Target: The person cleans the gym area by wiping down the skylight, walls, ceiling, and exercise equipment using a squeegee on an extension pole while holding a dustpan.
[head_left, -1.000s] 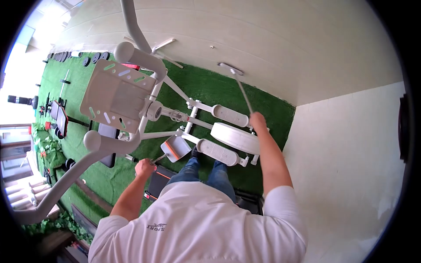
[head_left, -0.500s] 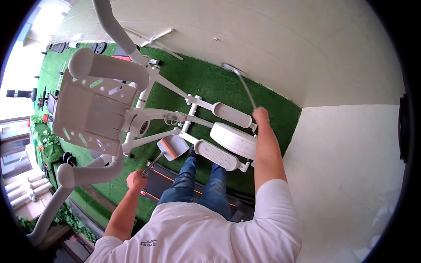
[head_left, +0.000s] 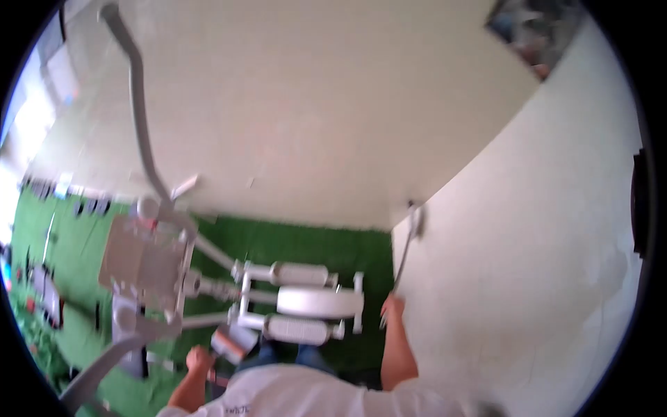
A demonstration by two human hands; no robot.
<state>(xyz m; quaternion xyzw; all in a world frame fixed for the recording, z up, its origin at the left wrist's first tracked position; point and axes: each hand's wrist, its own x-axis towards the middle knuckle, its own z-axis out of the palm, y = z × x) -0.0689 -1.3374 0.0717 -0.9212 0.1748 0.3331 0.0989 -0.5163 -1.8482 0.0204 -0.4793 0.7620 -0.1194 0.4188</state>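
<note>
My right hand (head_left: 393, 306) is closed around the thin handle of a broom (head_left: 404, 260). The broom's pale, blurred head points away from me, at the corner where two walls meet; whether it touches the wall I cannot tell. Down on the left, my left hand (head_left: 199, 359) is wrapped round the handle of a grey dustpan (head_left: 241, 339) with an orange strip. The pan is low, beside the pedal of a white elliptical trainer (head_left: 295, 330) and close to my legs. Motion blur softens the whole view.
The elliptical's console (head_left: 142, 260) and long handlebar (head_left: 139, 104) rise at the left. Green turf (head_left: 299, 240) covers the floor. Weight plates (head_left: 90, 206) lie along the far wall. A pale wall (head_left: 514, 299) stands close on my right, and a picture (head_left: 535, 35) hangs upper right.
My view has tilted up and turned right. The broom's head has moved from the foot of the far wall to the wall corner. The dustpan remains low by the pedal.
</note>
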